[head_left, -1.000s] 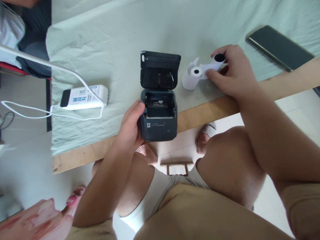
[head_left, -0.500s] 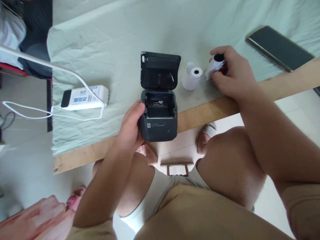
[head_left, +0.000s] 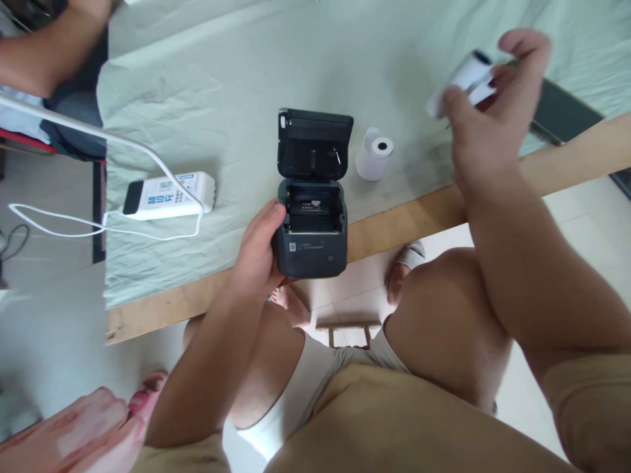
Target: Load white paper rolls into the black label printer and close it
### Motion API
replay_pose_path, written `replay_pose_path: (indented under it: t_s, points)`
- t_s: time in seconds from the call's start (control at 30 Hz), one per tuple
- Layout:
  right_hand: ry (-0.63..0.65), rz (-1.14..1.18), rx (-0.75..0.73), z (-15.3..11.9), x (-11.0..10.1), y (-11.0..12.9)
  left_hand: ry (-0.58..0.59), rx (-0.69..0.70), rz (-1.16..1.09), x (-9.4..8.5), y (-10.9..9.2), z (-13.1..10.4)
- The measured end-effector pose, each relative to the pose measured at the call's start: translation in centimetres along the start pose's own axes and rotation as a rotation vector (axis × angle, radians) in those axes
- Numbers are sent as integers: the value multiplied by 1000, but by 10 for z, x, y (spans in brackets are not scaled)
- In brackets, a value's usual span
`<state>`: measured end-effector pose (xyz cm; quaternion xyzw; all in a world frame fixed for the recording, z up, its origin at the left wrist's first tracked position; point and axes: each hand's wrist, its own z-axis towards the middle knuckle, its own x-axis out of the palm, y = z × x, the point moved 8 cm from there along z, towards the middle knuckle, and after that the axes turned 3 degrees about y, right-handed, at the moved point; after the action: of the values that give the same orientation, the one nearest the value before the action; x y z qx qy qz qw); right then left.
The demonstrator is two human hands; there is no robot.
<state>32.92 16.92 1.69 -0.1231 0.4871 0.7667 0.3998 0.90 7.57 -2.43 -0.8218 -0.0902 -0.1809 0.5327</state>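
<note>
My left hand (head_left: 259, 246) is closed around the left side of a dark label printer (head_left: 313, 253) at the table's front edge. The printer's lid (head_left: 314, 144) stands raised, and its compartment shows no roll inside. To the right of it, a white paper roll (head_left: 373, 161) stands upright on the cloth with a loose end curling up. Farther right, my right hand (head_left: 493, 118) grips a second white roll (head_left: 466, 79) with a dark core, tilted and blurred, in front of the phone.
A dark phone (head_left: 564, 112) lies at the right on the green cloth (head_left: 221, 85). A white power bank (head_left: 170, 195) with a white cable (head_left: 133, 139) lies at the left. Another person's arm (head_left: 59, 49) is at the upper left; pink fabric (head_left: 73, 427) shows at the lower left.
My right hand has lifted the dark-cored roll and moved up and right, now partly covering the phone. Another person's arm has come into view at the upper left. My left hand is nearly still.
</note>
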Motion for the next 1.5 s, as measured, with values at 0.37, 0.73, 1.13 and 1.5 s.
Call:
replay_pose_path:
  t_s: [0.37, 0.73, 1.13, 1.5]
  points:
    - [287, 55, -493, -98, 32, 169, 13, 114, 57, -1, -8, -1]
    - [302, 160, -400, -95, 49, 164, 18, 122, 84, -1, -8, -2]
    - [173, 146, -665, -112, 36, 182, 121, 127, -21, 8, -6, -3]
    - [185, 260, -591, -102, 19, 176, 166, 278, 210, -2, -9, 0]
